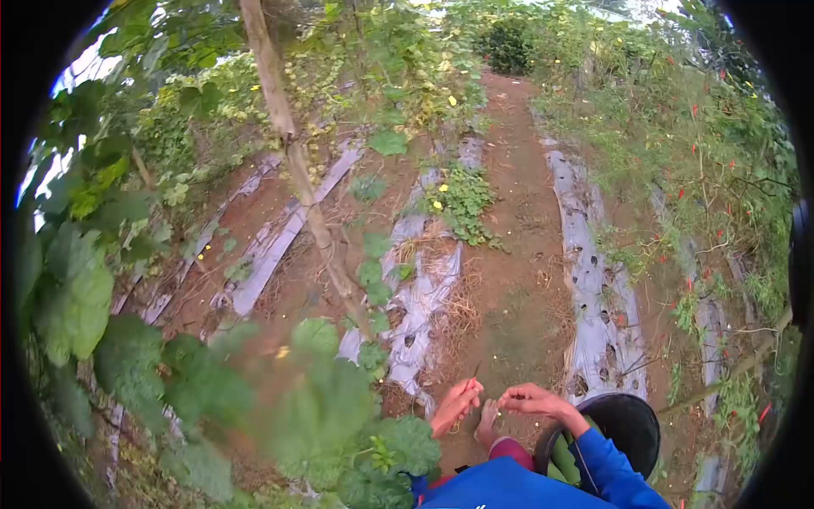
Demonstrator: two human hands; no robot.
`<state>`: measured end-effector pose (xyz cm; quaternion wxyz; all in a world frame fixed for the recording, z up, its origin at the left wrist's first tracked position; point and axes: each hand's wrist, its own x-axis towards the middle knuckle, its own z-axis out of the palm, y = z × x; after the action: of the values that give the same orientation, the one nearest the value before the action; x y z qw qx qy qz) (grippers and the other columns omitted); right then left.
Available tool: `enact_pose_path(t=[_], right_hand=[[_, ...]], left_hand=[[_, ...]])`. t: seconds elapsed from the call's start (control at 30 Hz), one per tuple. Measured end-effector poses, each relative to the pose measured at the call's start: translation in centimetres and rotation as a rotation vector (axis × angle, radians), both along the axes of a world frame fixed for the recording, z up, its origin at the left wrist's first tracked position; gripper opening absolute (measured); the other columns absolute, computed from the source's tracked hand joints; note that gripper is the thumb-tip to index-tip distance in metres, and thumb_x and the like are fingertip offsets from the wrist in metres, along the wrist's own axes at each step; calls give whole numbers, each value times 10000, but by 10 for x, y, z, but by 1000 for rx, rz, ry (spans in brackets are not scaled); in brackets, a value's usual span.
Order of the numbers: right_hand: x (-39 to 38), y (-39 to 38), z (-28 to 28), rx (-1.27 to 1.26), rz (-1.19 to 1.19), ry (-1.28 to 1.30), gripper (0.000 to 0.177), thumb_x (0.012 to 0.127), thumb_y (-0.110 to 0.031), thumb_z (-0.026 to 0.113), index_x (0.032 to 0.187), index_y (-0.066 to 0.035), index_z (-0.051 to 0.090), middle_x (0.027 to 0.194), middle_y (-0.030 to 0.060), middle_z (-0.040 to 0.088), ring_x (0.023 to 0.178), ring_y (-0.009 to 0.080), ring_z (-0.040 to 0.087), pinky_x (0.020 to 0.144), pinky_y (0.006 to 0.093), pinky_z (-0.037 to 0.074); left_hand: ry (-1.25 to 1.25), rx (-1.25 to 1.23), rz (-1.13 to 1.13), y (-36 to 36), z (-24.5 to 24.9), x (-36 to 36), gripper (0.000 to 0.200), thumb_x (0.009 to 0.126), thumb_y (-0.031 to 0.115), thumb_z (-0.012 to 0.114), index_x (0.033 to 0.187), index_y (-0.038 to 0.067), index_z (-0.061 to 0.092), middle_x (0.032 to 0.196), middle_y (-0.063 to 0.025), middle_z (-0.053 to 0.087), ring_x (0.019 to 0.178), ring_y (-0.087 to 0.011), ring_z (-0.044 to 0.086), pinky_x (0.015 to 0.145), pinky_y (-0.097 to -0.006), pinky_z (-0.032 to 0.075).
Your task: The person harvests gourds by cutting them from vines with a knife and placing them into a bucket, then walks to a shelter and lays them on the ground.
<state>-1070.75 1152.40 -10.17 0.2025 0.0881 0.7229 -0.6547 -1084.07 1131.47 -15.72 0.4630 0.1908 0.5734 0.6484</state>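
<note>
My left hand is closed low in the middle of the view, its fingers curled together. A thin dark tip sticks up by its fingertips, too small to name. Just to the right, my right hand is pinched, with thumb and fingers together; whatever lies between them is too small to make out. The fingertips of both hands are close but apart. Below my right forearm stands a black bucket holding long green vegetables. A bare foot shows between the hands on the soil.
A dirt path runs ahead between beds covered with silver plastic mulch. A wooden post leans at the left. Large blurred leaves hang close at lower left. Plants with red peppers line the right.
</note>
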Motion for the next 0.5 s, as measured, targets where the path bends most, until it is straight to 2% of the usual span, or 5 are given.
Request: enact_pose_path(t=[0.13,0.23,0.37,0.43,0.5], right_hand=[[-72,92,-42,-102,69,-5,279,977,-345,600,1066,-86,652,913,-53,614,827,51,552,702,212,452],[-124,189,-55,-114,-22,-13,298,971,-372,601,1076,-97,647,934,-53,615,831,58,552,713,218,453],[-181,269,-25,-13,-215,122,403,948,-462,596,1099,-91,645,939,-31,607,815,73,550,672,232,460],[-206,297,-21,4,-228,83,425,941,-489,591,1107,-101,643,960,-30,608,831,79,557,672,241,466],[-233,318,-21,-75,-147,66,431,937,-502,590,1117,-114,639,991,-37,612,862,79,560,681,246,470]], left_hand=[[-187,-93,195,47,-39,-62,215,941,279,560,1062,102,575,696,-18,588,463,-69,453,387,-225,346],[-357,-187,360,91,-65,-116,175,902,265,600,1005,126,570,631,-24,565,427,-95,451,355,-244,343],[-414,-143,461,151,-60,-184,145,888,247,607,966,132,565,603,-30,559,406,-118,458,332,-262,343],[-424,-132,528,188,-44,-218,160,881,253,643,940,126,565,605,-33,565,413,-120,462,334,-261,345],[-362,-120,490,225,-45,-251,245,872,274,600,1018,79,574,640,-60,569,454,-125,473,369,-257,357]])
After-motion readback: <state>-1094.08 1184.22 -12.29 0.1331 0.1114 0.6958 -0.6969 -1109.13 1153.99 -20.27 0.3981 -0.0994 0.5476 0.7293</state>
